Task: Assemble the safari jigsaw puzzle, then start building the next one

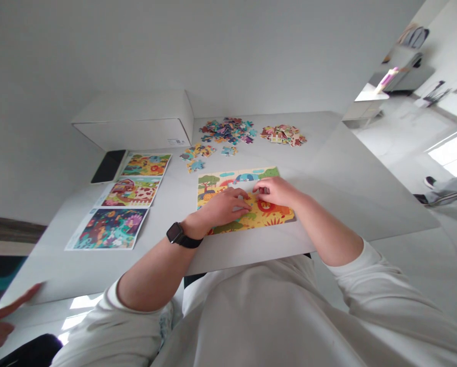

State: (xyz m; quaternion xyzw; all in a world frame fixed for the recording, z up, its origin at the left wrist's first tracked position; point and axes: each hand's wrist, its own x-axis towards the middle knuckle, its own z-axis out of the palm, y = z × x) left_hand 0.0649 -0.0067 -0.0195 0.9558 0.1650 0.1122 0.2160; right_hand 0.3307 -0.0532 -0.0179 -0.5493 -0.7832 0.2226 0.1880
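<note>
A colourful jigsaw puzzle [272, 216] with a lion, an elephant and a tree lies on the table in front of me. A pale gap shows in it between my hands. My left hand [227, 205], with a black watch on its wrist, rests on the puzzle's left and middle part, fingers bent and apart. Over the upper right part of the puzzle, my right hand [275, 190] has its fingers curled together at the gap's edge. Whatever lies under those fingertips is hidden.
Behind the puzzle are loose yellow and blue pieces [198, 150], a dark mixed pile [228, 130] and a pinkish pile [284, 135]. A white box [136, 133], a phone [108, 166] and picture sheets [131, 192] are at left. Another person's hand [6, 318] points in at lower left.
</note>
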